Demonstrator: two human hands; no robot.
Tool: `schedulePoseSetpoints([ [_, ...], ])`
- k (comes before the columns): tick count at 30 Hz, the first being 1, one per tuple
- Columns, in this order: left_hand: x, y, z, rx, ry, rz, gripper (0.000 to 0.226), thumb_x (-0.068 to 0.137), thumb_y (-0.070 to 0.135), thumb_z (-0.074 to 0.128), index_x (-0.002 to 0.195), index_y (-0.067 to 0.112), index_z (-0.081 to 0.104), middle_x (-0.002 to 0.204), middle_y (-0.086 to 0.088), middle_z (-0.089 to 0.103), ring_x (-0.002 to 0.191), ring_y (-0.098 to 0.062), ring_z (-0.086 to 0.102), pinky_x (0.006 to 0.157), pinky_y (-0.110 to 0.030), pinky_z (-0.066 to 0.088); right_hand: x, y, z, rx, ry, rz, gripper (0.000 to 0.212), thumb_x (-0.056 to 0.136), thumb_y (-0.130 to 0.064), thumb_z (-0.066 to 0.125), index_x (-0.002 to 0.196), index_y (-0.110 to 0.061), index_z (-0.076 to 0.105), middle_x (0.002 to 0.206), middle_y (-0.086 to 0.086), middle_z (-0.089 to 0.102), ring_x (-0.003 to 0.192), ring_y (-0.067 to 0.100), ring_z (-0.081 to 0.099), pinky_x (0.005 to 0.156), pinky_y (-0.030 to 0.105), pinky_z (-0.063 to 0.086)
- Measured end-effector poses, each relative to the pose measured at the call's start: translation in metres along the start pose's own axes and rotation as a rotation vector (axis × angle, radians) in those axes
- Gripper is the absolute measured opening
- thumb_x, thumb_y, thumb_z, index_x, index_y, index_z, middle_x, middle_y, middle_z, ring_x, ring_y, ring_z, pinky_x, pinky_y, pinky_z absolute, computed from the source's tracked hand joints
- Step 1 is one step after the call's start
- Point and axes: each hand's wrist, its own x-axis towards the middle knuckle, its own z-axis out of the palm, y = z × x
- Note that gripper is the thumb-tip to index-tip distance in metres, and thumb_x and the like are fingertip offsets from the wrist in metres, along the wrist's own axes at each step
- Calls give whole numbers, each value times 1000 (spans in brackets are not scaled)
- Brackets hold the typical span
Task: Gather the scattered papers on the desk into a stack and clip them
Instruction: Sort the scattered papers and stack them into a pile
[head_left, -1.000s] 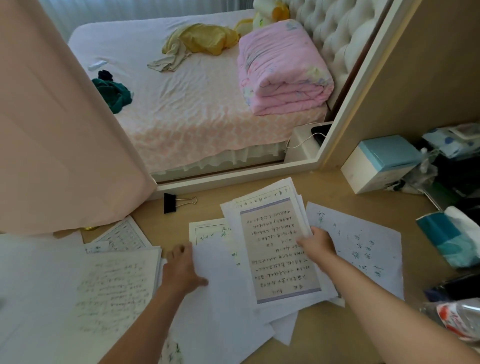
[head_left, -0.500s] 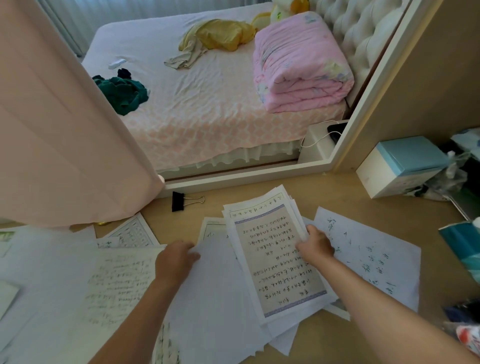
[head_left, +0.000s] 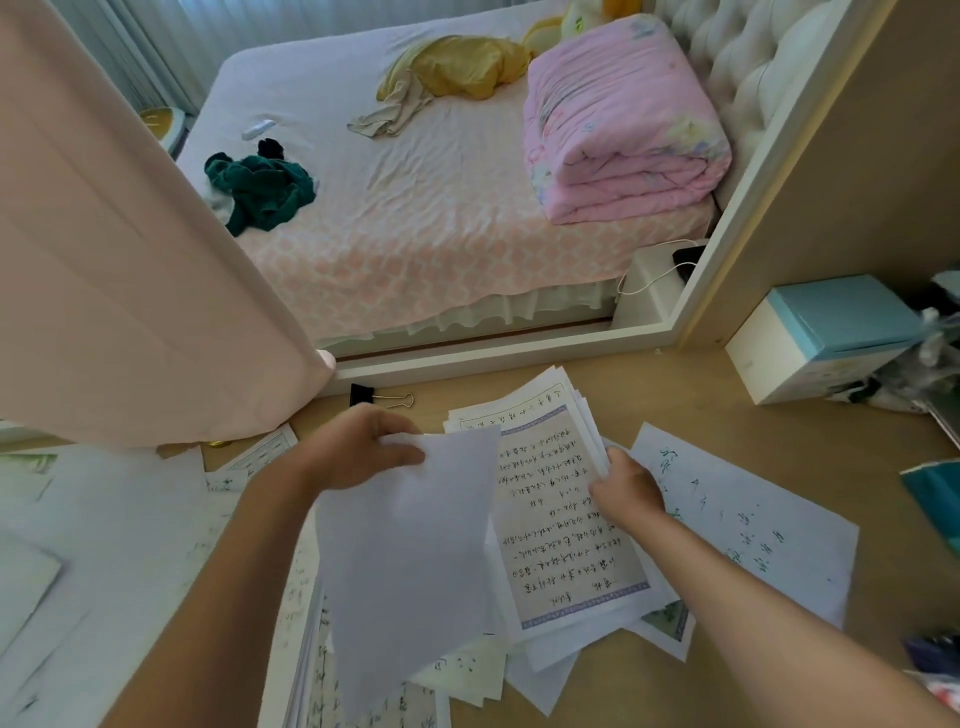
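White blank sheet (head_left: 410, 545) pinched by left hand (head_left: 363, 452), right hand (head_left: 626, 491) gripping handwritten paper stack (head_left: 561, 525), black binder clip (head_left: 362, 395) at left hand's 12 o'clock.

The quilt (head_left: 623, 119) is pink (faintly floral), the binder clip (head_left: 362, 395) black, the sheet (head_left: 410, 545) plain white, the page (head_left: 566, 519) purple-bordered, the box (head_left: 841, 317) teal-topped.

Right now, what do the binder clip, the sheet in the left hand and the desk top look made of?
The binder clip is likely metal: a matt black body with shiny wire handles. The sheet pinched by the left hand is thin, matt white paper; it curves where held. The desk top is a smooth, pale beige wood-look board with low sheen, perhaps laminate.
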Motion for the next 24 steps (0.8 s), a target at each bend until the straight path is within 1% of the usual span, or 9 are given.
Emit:
schedulePoseSetpoints([
  [4, -18, 25, -39, -210, -36, -14, 5, 83, 31, 74, 86, 29, 77, 81, 7, 75, 75, -8, 71, 69, -23, 55, -1, 3, -3, 88, -34, -17, 48, 91, -9, 48, 137, -24, 47, 116, 1, 64, 98, 26, 61, 83, 36, 55],
  [8, -17, 35, -52, -314, 36, -52, 9, 86, 29, 73, 86, 21, 77, 81, -2, 76, 72, -19, 73, 68, -31, 60, -5, -1, -9, 263, -170, -6, 39, 88, -3, 49, 122, -21, 56, 107, 0, 65, 95, 24, 63, 76, 34, 56],
  [11, 8, 35, -19, -179, 91, -71, 12, 84, 33, 75, 78, 23, 74, 74, 3, 73, 65, -11, 68, 65, -30, 56, -14, -10, -10, 422, -317, -14, 37, 85, 2, 52, 113, -21, 60, 109, 3, 68, 98, 25, 65, 83, 43, 58],
  [15, 49, 18, 54, 65, 198, -114, 27, 82, 47, 67, 63, 28, 59, 67, 10, 60, 63, -12, 58, 59, -28, 48, -22, -14, 0, 470, -376, -61, 24, 88, -30, 62, 111, -25, 66, 111, -2, 69, 103, 21, 64, 91, 45, 54],
  [17, 57, 10, 87, 207, 227, -146, 28, 81, 51, 60, 68, 26, 57, 71, 9, 60, 68, -17, 58, 59, -29, 48, -28, -15, 6, 559, -383, -40, 30, 90, -38, 55, 110, -20, 68, 115, 6, 69, 107, 23, 63, 99, 51, 49],
  [18, 57, 8, 101, 277, 222, -145, 28, 83, 50, 58, 72, 24, 58, 74, 8, 60, 70, -18, 57, 57, -27, 44, -36, -19, 8, 638, -391, -22, 32, 94, -40, 51, 111, -19, 68, 117, 7, 69, 109, 22, 62, 103, 49, 47],
  [20, 53, 4, 119, 353, 239, -106, 27, 87, 47, 56, 82, 22, 62, 80, 4, 64, 76, -20, 60, 57, -27, 39, -47, -21, 14, 745, -413, -8, 25, 102, -40, 47, 118, -27, 61, 117, -6, 67, 114, 15, 58, 105, 37, 43],
  [22, 50, 0, 127, 438, 301, -53, 29, 90, 48, 56, 91, 21, 66, 85, 1, 69, 82, -24, 64, 60, -29, 39, -54, -20, 20, 655, -431, -34, 15, 100, -32, 55, 115, -31, 56, 111, -15, 63, 103, 5, 57, 99, 29, 43],
  [24, 47, -6, 128, 432, 412, -19, 32, 91, 51, 56, 103, 24, 67, 93, 2, 72, 89, -23, 63, 69, -31, 42, -54, -16, 28, 505, -371, 9, 25, 93, -20, 62, 118, -22, 62, 114, -4, 68, 96, 12, 63, 92, 34, 53],
])
